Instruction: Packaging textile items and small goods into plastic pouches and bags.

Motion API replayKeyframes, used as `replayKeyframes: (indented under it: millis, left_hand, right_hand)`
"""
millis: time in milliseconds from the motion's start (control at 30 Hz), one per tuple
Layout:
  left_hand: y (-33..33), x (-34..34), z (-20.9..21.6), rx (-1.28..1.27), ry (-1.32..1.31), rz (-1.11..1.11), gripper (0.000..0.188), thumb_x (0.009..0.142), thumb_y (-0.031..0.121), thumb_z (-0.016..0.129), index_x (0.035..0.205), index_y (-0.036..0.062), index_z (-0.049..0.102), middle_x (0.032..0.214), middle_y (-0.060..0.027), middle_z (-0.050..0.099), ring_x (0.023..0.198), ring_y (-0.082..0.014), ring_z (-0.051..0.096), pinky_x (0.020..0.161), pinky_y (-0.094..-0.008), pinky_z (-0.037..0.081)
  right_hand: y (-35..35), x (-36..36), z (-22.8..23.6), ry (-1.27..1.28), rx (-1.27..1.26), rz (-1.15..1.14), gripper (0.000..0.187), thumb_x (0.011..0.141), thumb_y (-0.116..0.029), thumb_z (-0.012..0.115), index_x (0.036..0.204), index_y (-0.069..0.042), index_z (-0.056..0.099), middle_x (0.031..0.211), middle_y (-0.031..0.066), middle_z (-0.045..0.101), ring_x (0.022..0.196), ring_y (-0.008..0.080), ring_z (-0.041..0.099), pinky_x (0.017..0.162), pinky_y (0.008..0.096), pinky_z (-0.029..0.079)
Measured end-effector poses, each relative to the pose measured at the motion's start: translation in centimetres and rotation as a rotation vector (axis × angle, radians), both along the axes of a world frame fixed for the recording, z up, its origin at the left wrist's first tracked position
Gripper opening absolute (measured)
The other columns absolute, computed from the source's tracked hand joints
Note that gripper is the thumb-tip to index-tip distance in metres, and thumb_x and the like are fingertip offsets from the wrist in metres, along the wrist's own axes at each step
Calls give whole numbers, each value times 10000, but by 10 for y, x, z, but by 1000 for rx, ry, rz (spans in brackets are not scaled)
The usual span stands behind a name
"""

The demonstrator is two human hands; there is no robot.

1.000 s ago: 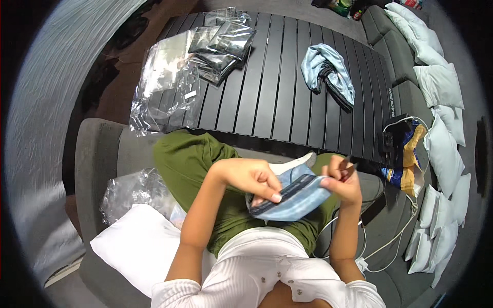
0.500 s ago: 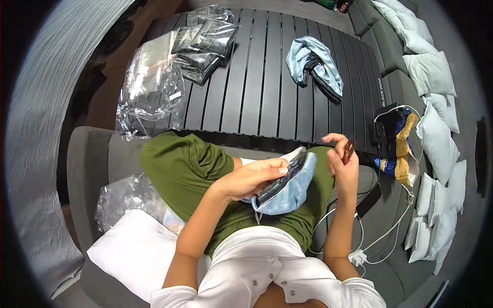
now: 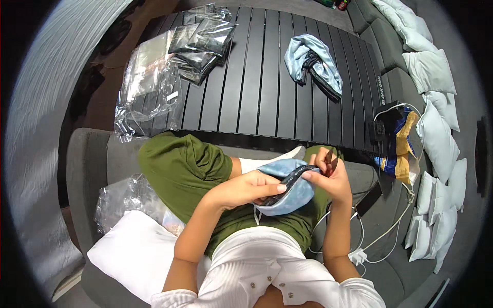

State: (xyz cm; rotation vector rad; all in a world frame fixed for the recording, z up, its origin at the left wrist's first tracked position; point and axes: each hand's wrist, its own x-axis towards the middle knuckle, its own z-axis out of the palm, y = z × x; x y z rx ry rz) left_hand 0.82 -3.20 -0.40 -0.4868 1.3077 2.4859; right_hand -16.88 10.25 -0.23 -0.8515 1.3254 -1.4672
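Over my lap lies a light-blue mottled cloth piece (image 3: 294,202) with a black elastic-looking band (image 3: 285,186) along its edge. My left hand (image 3: 247,189) pinches that band, thumb on top and the other fingers tucked inside. At the band's far right end, my right hand (image 3: 331,177) has its thumb pressed on the cloth edge. A small, thin dark object (image 3: 332,158) sticks up from my right fingers; its kind is unclear. A second blue cloth piece with black trim (image 3: 314,59) lies crumpled on the black slatted table (image 3: 251,77).
Clear plastic bags with dark folded contents (image 3: 203,43) are piled at the table's left, beside a large clear bag (image 3: 149,87). A white pillow (image 3: 133,251) rests at my left. Right of me are white cables (image 3: 390,238), a blue-and-yellow bag (image 3: 404,149) and several pale cushions (image 3: 436,136).
My right hand has come down and left onto the cloth's edge, where it was apart from it before. The band now stretches between both hands, and the cloth is turned flatter.
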Motion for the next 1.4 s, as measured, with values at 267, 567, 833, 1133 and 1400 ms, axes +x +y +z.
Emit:
replayKeyframes:
  millis: [267, 567, 833, 1133, 1400]
  left_hand:
    - [9, -3, 10, -281, -19, 441, 333, 893, 278, 526, 654, 47, 545, 560, 86, 388, 496, -10, 299, 437, -186, 234]
    - [16, 4, 86, -616, 122, 859, 128, 845, 61, 580, 814, -63, 592, 607, 47, 506, 572, 12, 418, 472, -160, 356]
    - [18, 51, 116, -907, 171, 1276, 168, 779, 114, 628, 797, -53, 634, 679, -55, 615, 575, -76, 516, 537, -194, 415]
    - [0, 24, 76, -109, 107, 1102, 207, 900, 140, 498, 930, -44, 587, 686, -31, 596, 476, -35, 513, 410, -151, 390]
    - [8, 10, 35, 22, 95, 870, 274, 916, 201, 469, 1043, -33, 534, 815, -88, 626, 676, -128, 629, 586, -231, 537]
  right_hand:
    - [-4, 0, 4, 201, 160, -460, 111, 852, -109, 526, 786, -75, 444, 724, -37, 435, 615, 30, 379, 552, 172, 325]
    - [-17, 56, 7, 687, 33, -295, 412, 669, -158, 737, 1011, -30, 545, 999, 38, 536, 714, 76, 490, 568, 197, 393]
    - [3, -26, 28, -70, -275, 421, 158, 688, 27, 649, 777, -14, 526, 730, 110, 573, 641, 145, 528, 566, 246, 420]
    - [-21, 22, 34, 195, -135, -112, 287, 755, -220, 664, 899, 5, 559, 809, -3, 494, 573, 31, 372, 502, 168, 284]
    - [-13, 58, 1, 269, 86, -62, 180, 734, -11, 643, 895, -6, 562, 654, -19, 512, 551, 16, 398, 489, 175, 329]
